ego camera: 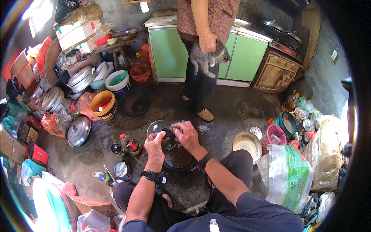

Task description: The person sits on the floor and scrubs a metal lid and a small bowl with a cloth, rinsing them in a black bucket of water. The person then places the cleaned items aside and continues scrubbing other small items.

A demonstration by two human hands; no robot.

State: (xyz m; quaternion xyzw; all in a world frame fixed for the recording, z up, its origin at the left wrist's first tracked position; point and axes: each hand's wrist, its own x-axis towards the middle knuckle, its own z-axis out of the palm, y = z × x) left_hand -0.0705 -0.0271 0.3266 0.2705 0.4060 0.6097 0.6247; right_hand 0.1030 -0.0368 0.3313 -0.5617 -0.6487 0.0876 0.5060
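My left hand (155,148) grips the dark knob of a glass pot lid (158,125), which is tilted up over a round dark pan (178,159) on the floor. Beside it, my right hand (187,136) is closed on a greyish crumpled cloth or scrubber (176,126) touching the lid near the knob; its exact kind is hard to tell. Brown contents or a brown surface show in the pan. Left of my left hand stand sauce bottles (134,146), a dark-capped jar (118,149) and a small container with a spoon (121,168).
A person (203,58) stands ahead, holding a grey kitten (210,56) before green cabinets (168,58). At left are a yellow bucket (103,105) and a metal lid (78,131). A metal basin (247,145), a pink basket (274,136) and sacks (289,174) lie right.
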